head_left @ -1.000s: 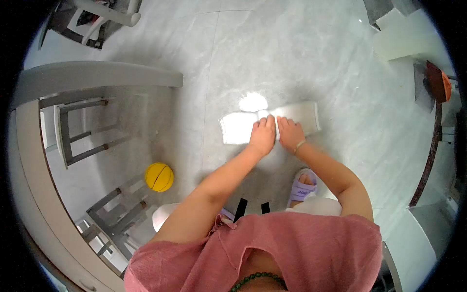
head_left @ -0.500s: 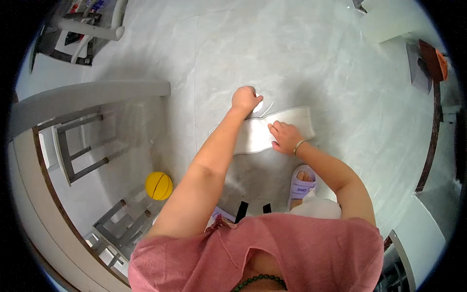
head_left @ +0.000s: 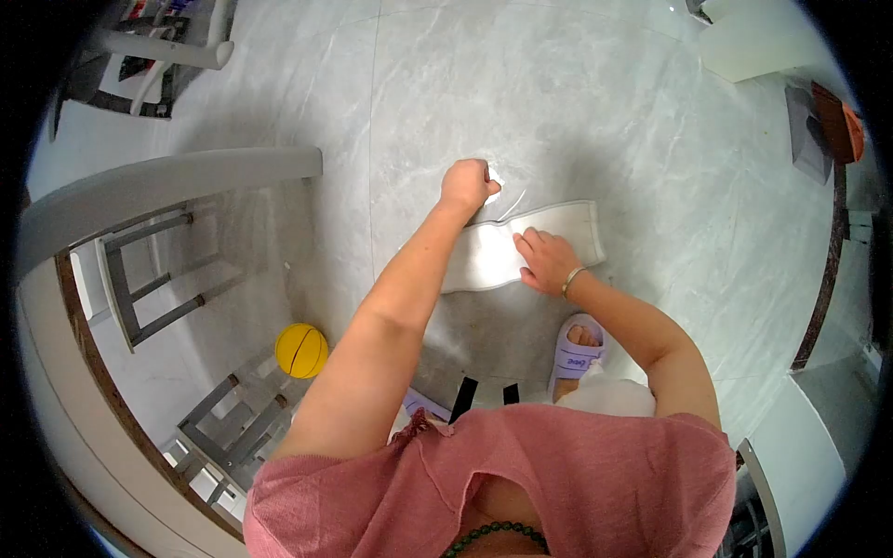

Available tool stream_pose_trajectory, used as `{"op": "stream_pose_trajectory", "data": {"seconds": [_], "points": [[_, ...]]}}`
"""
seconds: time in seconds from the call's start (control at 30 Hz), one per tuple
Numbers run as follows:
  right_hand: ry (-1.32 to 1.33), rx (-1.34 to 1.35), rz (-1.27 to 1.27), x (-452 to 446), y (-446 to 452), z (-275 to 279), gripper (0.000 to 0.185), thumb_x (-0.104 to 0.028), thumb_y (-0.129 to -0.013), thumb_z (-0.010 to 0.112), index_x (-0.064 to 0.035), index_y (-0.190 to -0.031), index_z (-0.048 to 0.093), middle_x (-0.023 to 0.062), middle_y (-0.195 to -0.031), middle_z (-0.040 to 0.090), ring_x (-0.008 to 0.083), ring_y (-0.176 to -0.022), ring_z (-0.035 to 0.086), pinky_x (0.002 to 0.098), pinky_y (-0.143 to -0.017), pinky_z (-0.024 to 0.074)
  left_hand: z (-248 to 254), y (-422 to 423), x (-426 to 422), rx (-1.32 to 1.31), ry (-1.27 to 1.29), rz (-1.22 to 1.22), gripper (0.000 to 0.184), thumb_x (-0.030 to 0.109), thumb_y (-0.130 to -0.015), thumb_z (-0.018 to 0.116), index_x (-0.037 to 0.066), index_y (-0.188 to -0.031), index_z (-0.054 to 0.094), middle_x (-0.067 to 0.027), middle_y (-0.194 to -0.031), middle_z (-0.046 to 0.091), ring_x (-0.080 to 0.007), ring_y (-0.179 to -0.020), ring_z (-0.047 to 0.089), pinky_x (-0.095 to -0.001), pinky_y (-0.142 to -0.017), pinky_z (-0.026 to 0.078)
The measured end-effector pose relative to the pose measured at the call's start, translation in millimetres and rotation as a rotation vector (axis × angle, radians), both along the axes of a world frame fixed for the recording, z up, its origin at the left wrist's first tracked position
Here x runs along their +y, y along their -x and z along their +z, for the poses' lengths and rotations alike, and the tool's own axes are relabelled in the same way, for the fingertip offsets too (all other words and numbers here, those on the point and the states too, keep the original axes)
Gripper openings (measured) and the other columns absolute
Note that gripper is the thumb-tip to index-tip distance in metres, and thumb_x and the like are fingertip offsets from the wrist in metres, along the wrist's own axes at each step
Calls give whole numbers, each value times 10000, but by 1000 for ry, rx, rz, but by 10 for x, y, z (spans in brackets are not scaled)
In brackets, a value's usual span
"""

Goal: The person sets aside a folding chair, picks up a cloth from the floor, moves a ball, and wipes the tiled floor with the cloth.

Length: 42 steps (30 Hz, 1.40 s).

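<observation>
A white, strip-like piece of material (head_left: 484,256) with a thin dark edge lies on the grey floor in front of my feet. My right hand (head_left: 549,262) rests on its middle, fingers bent and thumb apart from them near the lower edge. Just beyond the strip's upper left edge, my left hand (head_left: 468,189) is closed in a fist. A small white thing (head_left: 495,184) pokes out beside its thumb; most of it is hidden, so its kind does not show. A thin white line, like a cord, lies between that hand and the strip.
A yellow ball (head_left: 300,351) sits left of my left arm, by grey stool frames (head_left: 153,279). A grey curved beam (head_left: 223,172) juts in from the left. My purple slipper (head_left: 579,349) stands below the strip. Orange and grey objects (head_left: 837,126) are at the far right.
My left hand has shifted very slightly, up and to the left, still closed around the small white thing. My right hand stays on the strip. The whole view has tilted a little.
</observation>
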State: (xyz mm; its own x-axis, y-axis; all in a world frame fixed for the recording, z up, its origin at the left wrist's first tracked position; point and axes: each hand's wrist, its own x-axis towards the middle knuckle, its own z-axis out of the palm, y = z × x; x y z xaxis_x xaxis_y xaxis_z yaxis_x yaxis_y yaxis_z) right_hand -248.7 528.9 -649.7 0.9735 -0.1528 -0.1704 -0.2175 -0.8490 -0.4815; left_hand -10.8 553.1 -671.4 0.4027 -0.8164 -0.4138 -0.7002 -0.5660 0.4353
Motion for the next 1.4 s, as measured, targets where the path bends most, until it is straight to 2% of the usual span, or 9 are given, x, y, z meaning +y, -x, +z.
{"op": "stream_pose_trajectory", "data": {"seconds": [0.37,0.43,0.5,0.57,0.73,0.87,0.97,1.07,1.4], "points": [[-29,39,-54,55,21,1,625,-273,-738,674,-38,-1291,501,100,-1051,508,246,-941,546,416,-773,467,169,205,240,-52,38,34,75,86,-772,653,25,-815,659,-176,-826,671,-349,-835,645,-425,-734,509],[55,53,-48,81,56,64,646,-315,-757,677,-61,-1320,488,89,-1139,504,235,-1017,521,454,-865,433,252,297,543,-23,389,-91,76,78,-788,625,28,-829,666,-168,-900,664,-341,-932,627,-411,-766,504],[131,71,-46,72,26,63,667,-356,-775,680,-85,-1349,475,78,-1227,501,224,-1093,497,492,-957,398,534,483,916,-13,197,-216,171,124,-817,616,61,-960,684,-151,-1081,624,-328,-1071,576,-421,-874,469],[280,-9,62,-7,-72,30,721,-442,-811,660,-105,-1407,432,60,-1430,408,218,-1235,420,514,-1098,263,569,713,1351,-62,194,-209,254,149,-838,606,87,-1079,653,-140,-1187,575,-325,-1138,534,-445,-929,432],[342,182,193,-225,-1034,19,747,-511,-906,550,-136,-1502,298,21,-1583,213,216,-1387,284,503,-1152,195,307,447,1461,-357,116,-89,508,234,-906,565,156,-1398,467,-141,-1425,423,-341,-1281,415,-461,-1055,326],[299,175,78,-702,-1504,-52,681,-517,-933,490,-241,-1515,268,-92,-1597,168,141,-1451,197,555,-1147,197,297,99,979,-433,-79,-13,521,294,-957,500,242,-1461,379,-86,-1533,298,-373,-1390,286,-616,-1059,282],[253,31,-80,-1057,-1245,-246,683,-515,-913,519,-265,-1505,289,-107,-1584,210,125,-1455,192,571,-1147,188,255,26,616,-342,-79,-26,541,321,-966,490,288,-1483,334,-47,-1570,241,-377,-1428,217,-687,-1044,253],[244,9,-174,-1016,-689,-203,709,-468,-891,576,-221,-1498,305,-30,-1577,245,205,-1452,212,589,-1143,185,278,278,465,-354,-84,-246,559,348,-959,496,302,-1488,321,-21,-1581,216,-350,-1440,204,-679,-1059,245],[144,216,107,147,699,0,688,-449,-879,587,-212,-1477,344,-12,-1588,216,221,-1444,221,586,-1102,245,446,1018,1721,-109,-38,-596,566,371,-910,576,306,-1444,400,20,-1574,242,-297,-1448,210,-680,-1059,237]]}}
